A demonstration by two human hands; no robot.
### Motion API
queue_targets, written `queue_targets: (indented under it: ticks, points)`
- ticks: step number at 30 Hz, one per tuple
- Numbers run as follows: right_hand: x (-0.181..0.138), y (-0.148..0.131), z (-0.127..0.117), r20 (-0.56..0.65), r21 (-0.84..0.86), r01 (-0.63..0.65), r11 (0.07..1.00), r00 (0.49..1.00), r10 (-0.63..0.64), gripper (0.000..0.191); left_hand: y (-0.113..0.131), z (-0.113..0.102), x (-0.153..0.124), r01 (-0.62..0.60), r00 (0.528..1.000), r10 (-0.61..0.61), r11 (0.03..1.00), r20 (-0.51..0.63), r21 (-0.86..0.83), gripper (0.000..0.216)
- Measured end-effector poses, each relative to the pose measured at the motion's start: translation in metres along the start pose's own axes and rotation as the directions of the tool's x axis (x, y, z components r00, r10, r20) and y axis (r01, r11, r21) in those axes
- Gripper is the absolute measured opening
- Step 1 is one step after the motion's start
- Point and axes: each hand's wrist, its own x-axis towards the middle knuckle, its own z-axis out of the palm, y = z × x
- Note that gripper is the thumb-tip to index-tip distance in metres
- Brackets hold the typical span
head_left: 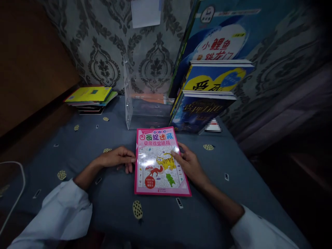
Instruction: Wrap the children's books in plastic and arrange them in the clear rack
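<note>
A thin pink-bordered children's picture book (160, 173) with a yellow tiger, a red fox and Chinese lettering on its cover lies face up in front of me. My right hand (190, 164) grips its right edge, thumb on the cover and fingers at the side, partly hidden beneath. At the left edge, my left hand (120, 158) has its thumb and forefinger closed on the book's border. The other left fingers curl down toward the tablecloth.
Behind the book stands a clear acrylic book rack (128, 103). Upright in its right part are a dark blue book (202, 110), a yellow-and-blue book (220, 76) and a tall blue book (233, 20). A book stack (90, 95) lies back left; a white cable (22, 173) curves at left.
</note>
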Motion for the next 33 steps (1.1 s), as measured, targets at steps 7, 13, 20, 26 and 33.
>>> queue_targets:
  ticks: [7, 13, 20, 26, 33]
  points:
    - [0.006, 0.015, -0.004, -0.003, -0.200, 0.114, 0.973, 0.993, -0.117, 0.073, 0.002, 0.000, 0.003, 0.085, 0.992, -0.083, 0.996, -0.097, 0.016, 0.055]
    - [0.006, 0.012, -0.011, -0.028, -0.440, 0.208, 0.874, 0.969, -0.245, 0.055, 0.003, -0.002, 0.008, 0.060, 0.958, 0.007, 0.972, -0.285, 0.225, 0.048]
    - [0.000, -0.001, -0.015, 0.018, -0.599, 0.238, 0.765, 0.959, -0.284, 0.049, 0.007, 0.000, 0.026, 0.087, 0.716, 0.577, 0.486, -0.394, 0.870, 0.024]
    - [-0.001, -0.004, -0.016, 0.055, -0.713, 0.245, 0.657, 0.954, -0.296, 0.043, -0.009, -0.004, 0.051, 0.101, 0.681, 0.666, 0.328, -0.306, 0.939, 0.034]
    - [0.003, -0.011, -0.015, 0.121, -0.901, 0.242, 0.361, 0.937, -0.326, 0.036, -0.017, -0.002, 0.059, 0.124, 0.684, 0.668, 0.289, -0.293, 0.949, 0.036]
